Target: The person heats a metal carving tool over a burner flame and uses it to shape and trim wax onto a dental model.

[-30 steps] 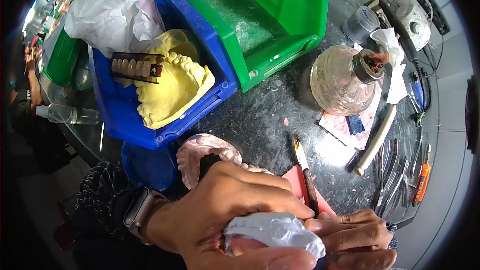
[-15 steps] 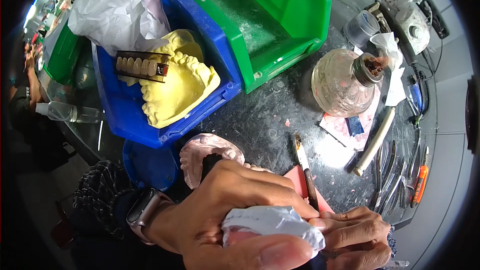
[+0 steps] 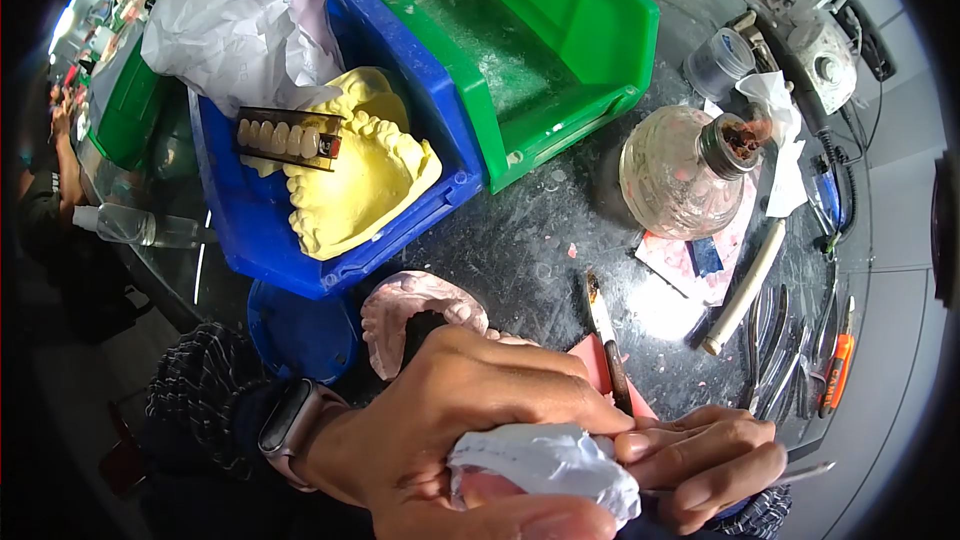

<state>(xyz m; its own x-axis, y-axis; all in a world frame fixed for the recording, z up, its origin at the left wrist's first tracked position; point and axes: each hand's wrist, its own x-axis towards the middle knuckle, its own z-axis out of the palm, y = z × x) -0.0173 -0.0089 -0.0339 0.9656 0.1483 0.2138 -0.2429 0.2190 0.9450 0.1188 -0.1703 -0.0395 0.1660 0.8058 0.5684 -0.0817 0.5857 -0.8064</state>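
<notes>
My left hand (image 3: pixel 470 420), with a watch on its wrist, is closed around a white plaster piece (image 3: pixel 550 465) that has a pink area near the thumb. Beside it, my right hand (image 3: pixel 705 460) has curled fingers around a thin metal tool (image 3: pixel 805 473), whose pointed end sticks out to the right. The fingertips of both hands meet at the right end of the plaster piece. A pinkish dental cast (image 3: pixel 415 305) lies just beyond my left hand. Above the fingers, a knife with a dark handle (image 3: pixel 613 365) rests on a pink sheet (image 3: pixel 592 355).
A blue bin (image 3: pixel 340 275) holds yellow casts (image 3: pixel 365 195), a tooth strip (image 3: pixel 285 137) and crumpled paper (image 3: pixel 240 45). Beside it is a green bin (image 3: pixel 560 120). A glass burner (image 3: pixel 680 175), white tube (image 3: pixel 745 290) and pliers (image 3: pixel 770 350) lie right. Another person's arm (image 3: pixel 68 155) shows far left.
My right hand's fingers have shifted and opened a little, and the thin tool's tip now shows at its right. The plaster piece has turned slightly in my left hand.
</notes>
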